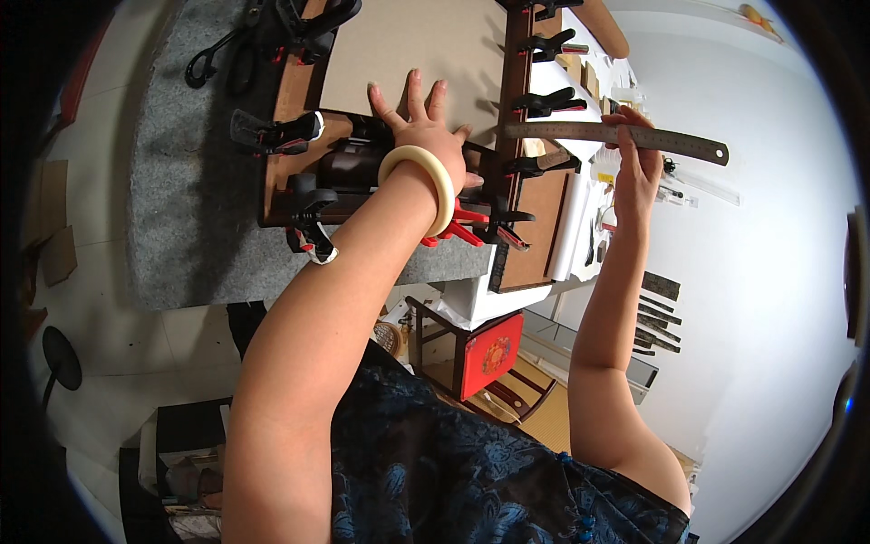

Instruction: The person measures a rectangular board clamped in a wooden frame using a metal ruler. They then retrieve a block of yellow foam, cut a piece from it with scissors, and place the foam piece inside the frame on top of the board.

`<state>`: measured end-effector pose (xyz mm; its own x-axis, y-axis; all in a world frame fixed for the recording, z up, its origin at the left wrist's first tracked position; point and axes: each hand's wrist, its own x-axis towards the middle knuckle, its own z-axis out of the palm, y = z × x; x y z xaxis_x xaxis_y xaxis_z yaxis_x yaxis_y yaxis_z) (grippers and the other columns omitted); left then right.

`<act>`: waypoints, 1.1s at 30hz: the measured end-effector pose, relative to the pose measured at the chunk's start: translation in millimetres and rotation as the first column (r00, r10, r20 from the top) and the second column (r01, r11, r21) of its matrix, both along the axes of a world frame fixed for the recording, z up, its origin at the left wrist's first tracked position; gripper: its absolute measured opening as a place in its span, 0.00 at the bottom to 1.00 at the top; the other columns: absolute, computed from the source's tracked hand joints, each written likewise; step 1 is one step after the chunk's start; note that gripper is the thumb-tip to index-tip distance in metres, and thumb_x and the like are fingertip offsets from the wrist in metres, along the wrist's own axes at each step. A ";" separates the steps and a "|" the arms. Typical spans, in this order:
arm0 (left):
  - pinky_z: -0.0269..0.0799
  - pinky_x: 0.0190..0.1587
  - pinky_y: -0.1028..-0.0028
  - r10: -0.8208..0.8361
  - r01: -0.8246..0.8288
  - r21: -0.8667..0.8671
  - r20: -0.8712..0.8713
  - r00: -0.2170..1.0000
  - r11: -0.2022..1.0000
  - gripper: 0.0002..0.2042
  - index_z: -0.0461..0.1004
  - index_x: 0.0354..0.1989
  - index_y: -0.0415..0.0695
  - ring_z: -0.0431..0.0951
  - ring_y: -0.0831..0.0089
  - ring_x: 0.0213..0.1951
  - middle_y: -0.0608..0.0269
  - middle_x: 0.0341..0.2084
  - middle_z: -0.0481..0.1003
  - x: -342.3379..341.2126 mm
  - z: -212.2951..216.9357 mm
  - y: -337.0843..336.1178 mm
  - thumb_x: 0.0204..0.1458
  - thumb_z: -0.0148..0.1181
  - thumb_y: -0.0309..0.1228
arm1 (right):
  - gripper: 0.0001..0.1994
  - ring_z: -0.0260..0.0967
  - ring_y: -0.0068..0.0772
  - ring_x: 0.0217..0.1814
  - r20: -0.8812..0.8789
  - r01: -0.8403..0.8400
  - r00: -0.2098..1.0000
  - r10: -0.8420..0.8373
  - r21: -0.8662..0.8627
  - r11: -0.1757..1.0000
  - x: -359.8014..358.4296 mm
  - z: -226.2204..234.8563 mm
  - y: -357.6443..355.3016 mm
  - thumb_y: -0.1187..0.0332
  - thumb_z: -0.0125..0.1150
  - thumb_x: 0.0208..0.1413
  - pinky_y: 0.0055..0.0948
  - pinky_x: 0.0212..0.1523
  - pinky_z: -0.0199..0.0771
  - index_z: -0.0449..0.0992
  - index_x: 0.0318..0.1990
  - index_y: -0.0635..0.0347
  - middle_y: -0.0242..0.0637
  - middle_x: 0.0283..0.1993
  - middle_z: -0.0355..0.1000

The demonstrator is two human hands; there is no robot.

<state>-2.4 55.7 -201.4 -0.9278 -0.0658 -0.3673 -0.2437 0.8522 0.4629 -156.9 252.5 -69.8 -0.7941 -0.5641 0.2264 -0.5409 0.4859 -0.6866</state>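
My left hand (pixel 428 136) rests with fingers spread on the near edge of a flat beige board (pixel 408 54); a pale bangle (pixel 441 186) circles that wrist. The board lies within a brown wooden frame (pixel 513 82) whose sides carry several black spring clamps (pixel 550 102). In my right hand (pixel 638 154) is a steel ruler (pixel 680 142), gripped near its outer part. The ruler's far end reaches left over the frame's right side, by the board's corner. Under my left wrist, a dark glossy object (pixel 352 167) shows partly, and a red clamp (pixel 458 227) sits at the frame's near side.
Grey felt (pixel 195 181) covers the table, with black scissors (pixel 213 59) at the far left. Nearer clamps (pixel 310 213) jut from the frame's edge. A red-seated stool (pixel 492 355) stands below the table. Dark strips (pixel 657 322) hang on the white wall at right.
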 end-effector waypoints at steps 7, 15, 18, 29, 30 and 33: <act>0.22 0.59 0.11 0.014 -0.014 -0.003 -0.018 1.000 1.000 0.36 0.64 0.73 0.73 0.24 0.35 0.77 0.48 0.80 0.35 2.5 -1.0 -0.4 0.54 0.55 0.68 | 0.15 0.75 0.25 0.51 0.005 0.016 1.000 -0.017 0.013 1.000 0.7 -4.6 2.3 0.68 0.57 0.70 0.28 0.52 0.73 0.77 0.60 0.61 0.38 0.48 0.82; 0.23 0.60 0.12 0.064 -0.061 0.034 -0.088 0.994 0.998 0.28 0.67 0.71 0.71 0.26 0.36 0.78 0.49 0.80 0.39 1.1 -3.6 1.7 0.63 0.52 0.60 | 0.15 0.73 0.25 0.49 -0.049 0.028 0.998 -0.031 -0.072 0.997 12.9 11.2 8.3 0.69 0.55 0.71 0.27 0.50 0.72 0.74 0.61 0.65 0.40 0.50 0.81; 0.32 0.65 0.16 0.194 -0.190 0.042 -0.202 0.960 0.981 0.26 0.62 0.73 0.57 0.40 0.44 0.78 0.53 0.77 0.49 -2.2 -15.5 4.9 0.66 0.52 0.37 | 0.16 0.73 0.27 0.52 -0.066 0.060 0.995 -0.081 -0.269 0.961 28.7 30.1 16.1 0.70 0.53 0.72 0.28 0.50 0.71 0.72 0.62 0.66 0.43 0.51 0.80; 0.56 0.68 0.33 0.072 -0.143 -0.302 -0.235 0.969 0.942 0.25 0.72 0.61 0.43 0.62 0.49 0.71 0.45 0.71 0.62 -13.5 2.6 -14.3 0.55 0.69 0.34 | 0.15 0.73 0.25 0.45 0.410 0.619 0.752 -0.516 -0.709 0.339 96.0 -11.3 180.5 0.73 0.49 0.72 0.24 0.47 0.72 0.69 0.62 0.67 0.47 0.52 0.79; 0.57 0.68 0.34 0.026 -0.103 -0.357 -0.215 0.976 0.928 0.23 0.73 0.60 0.43 0.65 0.49 0.69 0.45 0.69 0.64 -15.2 5.3 -15.5 0.57 0.67 0.34 | 0.15 0.73 0.25 0.45 0.429 0.643 0.730 -0.533 -0.695 0.321 105.5 -23.2 191.7 0.73 0.49 0.72 0.24 0.47 0.73 0.69 0.62 0.67 0.47 0.52 0.79; 0.66 0.65 0.42 -0.136 0.008 -0.460 -0.245 0.960 0.888 0.14 0.74 0.53 0.41 0.76 0.50 0.59 0.44 0.61 0.73 -18.0 5.9 -31.2 0.63 0.57 0.34 | 0.16 0.72 0.24 0.47 0.487 0.714 0.660 -0.571 -0.643 0.276 130.7 -48.4 210.6 0.73 0.49 0.72 0.24 0.48 0.72 0.68 0.63 0.68 0.46 0.53 0.79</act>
<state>-20.5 24.5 -195.5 -0.9940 -0.0939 -0.0554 -0.0973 0.9933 0.0626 -26.2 463.1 -118.1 -0.8744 0.4727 0.1095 -0.1702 -0.0875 -0.9815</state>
